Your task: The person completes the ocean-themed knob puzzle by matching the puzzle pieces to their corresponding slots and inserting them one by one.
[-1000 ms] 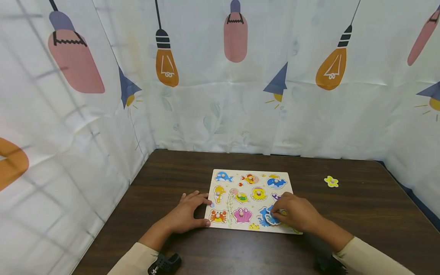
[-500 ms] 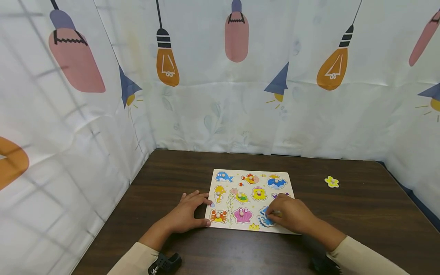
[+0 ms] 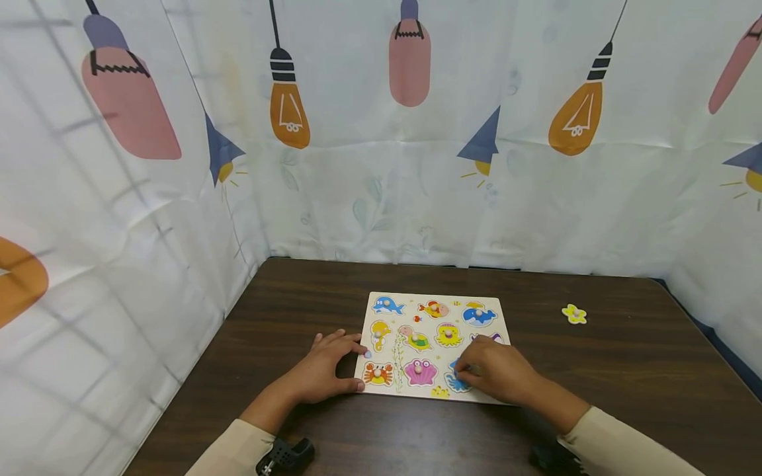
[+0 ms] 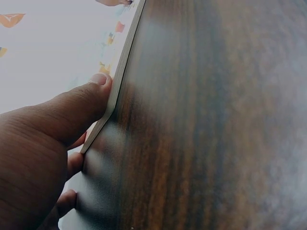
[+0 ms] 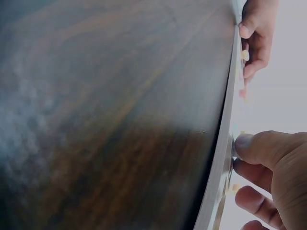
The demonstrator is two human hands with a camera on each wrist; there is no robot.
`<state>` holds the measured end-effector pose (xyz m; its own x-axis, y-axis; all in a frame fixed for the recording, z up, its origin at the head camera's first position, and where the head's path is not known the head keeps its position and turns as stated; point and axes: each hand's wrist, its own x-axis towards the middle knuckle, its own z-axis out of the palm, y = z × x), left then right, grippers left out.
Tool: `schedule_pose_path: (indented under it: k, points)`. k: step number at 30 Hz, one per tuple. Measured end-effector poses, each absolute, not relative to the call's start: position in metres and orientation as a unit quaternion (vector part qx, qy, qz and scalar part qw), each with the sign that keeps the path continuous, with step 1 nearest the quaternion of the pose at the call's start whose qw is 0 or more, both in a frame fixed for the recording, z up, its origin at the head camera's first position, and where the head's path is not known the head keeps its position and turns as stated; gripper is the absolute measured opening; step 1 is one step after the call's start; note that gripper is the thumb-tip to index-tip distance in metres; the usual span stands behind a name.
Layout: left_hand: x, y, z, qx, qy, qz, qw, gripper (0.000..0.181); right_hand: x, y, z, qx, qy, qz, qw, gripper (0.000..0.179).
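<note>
A pale wooden knob puzzle board (image 3: 417, 393) with sea-animal pieces lies on the brown table. At its left edge rests my left hand (image 3: 327, 367); the thumb (image 4: 98, 86) presses at the near corner, and other fingertips touch the side. My right hand (image 3: 500, 370) is over the board's near right part, thumb and finger pinching a blue puzzle piece (image 3: 457, 382) that sits at the matching blue picture. This hand covers most of the board's lower right corner and part of a purple piece (image 3: 495, 337). The pinch also shows in the right wrist view, where the fingertips (image 5: 244, 143) meet close above the board.
A yellow flower-shaped piece (image 3: 574, 314) lies on the table (image 3: 625, 357) to the board's right. Pieces such as a crab (image 3: 378, 375) and a pink shell (image 3: 420, 373) sit in the board. A white printed curtain (image 3: 357, 198) hangs behind the table.
My right hand has shifted slightly left with the blue piece, which now overlaps its blue picture more closely. The left hand stays at the board's edge.
</note>
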<state>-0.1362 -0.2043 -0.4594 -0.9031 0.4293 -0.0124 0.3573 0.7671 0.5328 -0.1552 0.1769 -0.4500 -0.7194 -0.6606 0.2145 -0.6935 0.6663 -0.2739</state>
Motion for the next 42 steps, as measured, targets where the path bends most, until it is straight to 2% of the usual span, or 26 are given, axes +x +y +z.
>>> schedule_pose_path:
  k: [15, 23, 32, 42]
  points:
    - [-0.135, -0.205, -0.459, 0.210, 0.937, 0.271, 0.070, 0.057, -0.157, 0.194, -0.444, 0.354, -0.920, 0.165, 0.039, 0.008]
    - [-0.136, -0.205, -0.459, 0.207, 0.938, 0.268, 0.067, 0.056, -0.163, 0.226, -0.437, 0.292, -0.943, 0.151, 0.055, 0.013]
    - [-0.136, -0.206, -0.460, 0.210, 0.938, 0.268, 0.068, 0.055, -0.179, 0.270, -0.437, 0.219, -0.960, 0.166, 0.046, 0.014]
    - [-0.137, -0.206, -0.459, 0.212, 0.938, 0.265, 0.069, 0.056, -0.201, 0.318, -0.436, 0.201, -0.963, 0.176, 0.045, 0.013]
